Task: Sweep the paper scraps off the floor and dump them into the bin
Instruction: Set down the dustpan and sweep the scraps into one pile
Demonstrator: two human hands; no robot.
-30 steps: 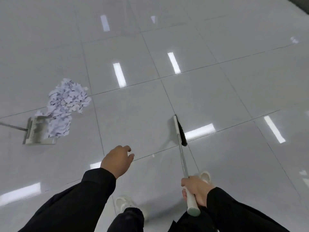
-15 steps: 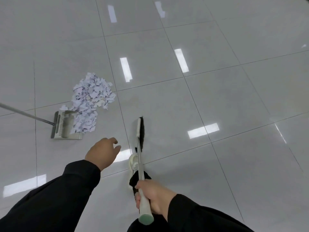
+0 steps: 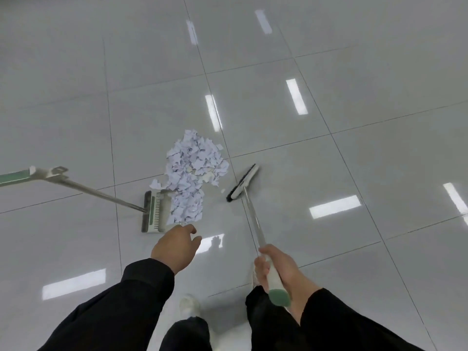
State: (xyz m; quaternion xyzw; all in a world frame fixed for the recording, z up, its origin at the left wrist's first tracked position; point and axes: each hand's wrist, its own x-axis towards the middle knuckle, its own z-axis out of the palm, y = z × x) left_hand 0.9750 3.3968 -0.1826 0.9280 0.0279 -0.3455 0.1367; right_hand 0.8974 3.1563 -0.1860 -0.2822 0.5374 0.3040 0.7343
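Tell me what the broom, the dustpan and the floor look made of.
Broom: white plastic head, dark bristles, shiny shaft that looks metal. Dustpan: pale moulded plastic with comb teeth, on a metal-looking pole. Floor: glossy glazed tile, mirroring the ceiling lights, with thin grout lines.

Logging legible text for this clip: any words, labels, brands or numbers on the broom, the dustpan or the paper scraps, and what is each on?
No text can be read.
Paper scraps: faint dark marks that may be print, too small and blurred to read.
Dustpan and its long handle: no label visible.
Broom, gripped by the right hand: no brand or marking visible.
Floor tiles: only light reflections.
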